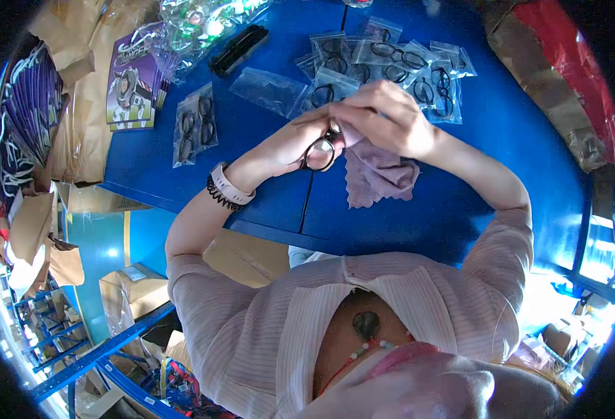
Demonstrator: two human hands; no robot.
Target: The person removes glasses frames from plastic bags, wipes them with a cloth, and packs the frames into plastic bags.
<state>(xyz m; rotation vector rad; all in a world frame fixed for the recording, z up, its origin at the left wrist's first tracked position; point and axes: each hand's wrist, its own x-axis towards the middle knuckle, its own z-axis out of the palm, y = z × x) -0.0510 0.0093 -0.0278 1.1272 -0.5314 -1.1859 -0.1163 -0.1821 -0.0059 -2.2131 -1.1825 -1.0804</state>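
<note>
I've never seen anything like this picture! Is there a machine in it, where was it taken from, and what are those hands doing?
No machine is handling anything: these are a person's bare hands. The one picture comes from a camera worn on that person's head, looking down, so their chest and arms show below the hands.

The left hand holds black glasses. The right hand grips a pinkish cloth close beside them; whether the cloth touches a lens is hidden.

On the blue table, beyond the hands, lies a pile of bagged glasses. Farther left are another bag with glasses inside and purple booklets.
</note>
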